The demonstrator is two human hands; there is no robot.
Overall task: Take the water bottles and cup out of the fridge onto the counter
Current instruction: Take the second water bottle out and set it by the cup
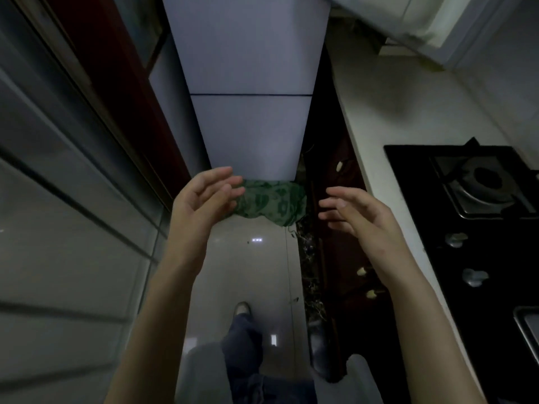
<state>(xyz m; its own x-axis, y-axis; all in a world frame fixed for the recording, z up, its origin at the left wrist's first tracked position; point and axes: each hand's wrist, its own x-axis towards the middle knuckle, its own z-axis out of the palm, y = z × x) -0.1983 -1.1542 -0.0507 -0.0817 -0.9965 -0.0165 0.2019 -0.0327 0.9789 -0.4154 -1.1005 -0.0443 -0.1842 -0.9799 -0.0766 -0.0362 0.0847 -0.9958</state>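
a person stands in a dim, narrow kitchen facing a pale two-door fridge [248, 83], both of its doors closed, so the water bottles and cup are out of sight and their place cannot be told. both bare forearms reach forward. the left hand [204, 196] hovers in front of the lower fridge door, palm turned inward, fingers loosely spread and holding nothing. the right hand [355, 212] hangs level with it, well apart, fingers straight and relaxed, also holding nothing; neither hand touches the fridge. a green patterned cloth [272, 204] lies bunched on the floor at the foot of the fridge, between the two hands as seen from above. to the right runs a light counter [388, 91] with a black gas hob [478, 199] set into it, one burner and two silver knobs showing, over dark red cabinet fronts [341, 217]. glossy wall panels [67, 199] fill the left side. below, a dark trouser leg and a shoe [242, 309] rest on the shiny tiled floor [262, 258].
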